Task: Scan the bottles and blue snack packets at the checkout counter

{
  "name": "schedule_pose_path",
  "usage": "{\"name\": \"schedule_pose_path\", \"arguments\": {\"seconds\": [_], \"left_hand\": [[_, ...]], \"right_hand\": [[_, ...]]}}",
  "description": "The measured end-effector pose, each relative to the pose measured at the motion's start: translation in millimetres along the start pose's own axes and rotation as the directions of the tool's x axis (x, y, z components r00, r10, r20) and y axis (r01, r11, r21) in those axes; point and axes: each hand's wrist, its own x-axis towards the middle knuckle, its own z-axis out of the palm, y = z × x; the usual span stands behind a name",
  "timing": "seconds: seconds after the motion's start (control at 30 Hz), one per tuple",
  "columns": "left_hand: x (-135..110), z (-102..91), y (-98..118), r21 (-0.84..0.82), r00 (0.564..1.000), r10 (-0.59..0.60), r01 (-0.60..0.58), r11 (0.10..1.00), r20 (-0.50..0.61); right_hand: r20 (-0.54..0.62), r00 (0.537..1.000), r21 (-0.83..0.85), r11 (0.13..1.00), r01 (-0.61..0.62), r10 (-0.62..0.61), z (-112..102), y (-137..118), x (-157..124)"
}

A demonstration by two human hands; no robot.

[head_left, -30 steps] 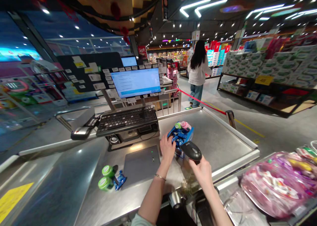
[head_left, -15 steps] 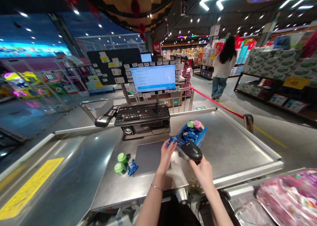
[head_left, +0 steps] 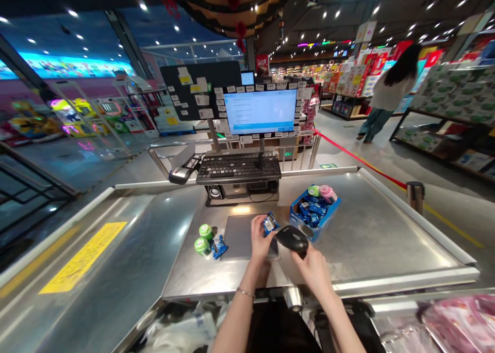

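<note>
Between the thumb and fingers of my left hand (head_left: 261,239) is a small blue snack packet (head_left: 270,223), a white label patch facing up. My right hand (head_left: 312,269) is closed round the handle of a black barcode scanner (head_left: 293,238), whose head points left close to the packet. Right of the scanner stands a blue box (head_left: 325,227) holding several blue packets (head_left: 311,211), a green-lidded tub (head_left: 313,190) and a pink tub (head_left: 327,193). On the counter to the left are two green tubs (head_left: 202,246) and another blue packet (head_left: 219,247).
A keyboard (head_left: 237,167) sits on a raised stand below a lit monitor (head_left: 261,111). A card terminal (head_left: 184,171) is at its left. The metal counter (head_left: 371,229) has raised edges. A person (head_left: 392,92) walks beyond the red barrier strap (head_left: 363,161).
My left hand has lifted the packet away from the blue box and brought it before the scanner. The view has turned left, and the person in the aisle has walked on.
</note>
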Motion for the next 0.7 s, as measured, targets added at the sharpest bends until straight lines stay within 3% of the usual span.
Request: {"name": "schedule_pose_path", "arguments": {"seconds": [0.17,0.57,0.7], "left_hand": [[-1.2,-3.9,-2.1,0.104,0.999,0.037,-0.038,0.994,0.016],[-0.9,-2.5,-6.7,0.101,0.999,0.032,-0.032,0.994,0.007],[-1.4,-17.8,-13.0,0.332,0.998,0.035,-0.013,0.943,-0.06]], "right_hand": [[0.035,0.999,0.028,1.0,0.01,-0.011,6.4,-0.3,0.1],[0.003,1.0,0.059,0.998,-0.002,0.002,4.5,-1.4,-1.9],[-0.008,1.0,0.059,0.998,-0.028,0.029,2.6,0.9,-1.5]]}}
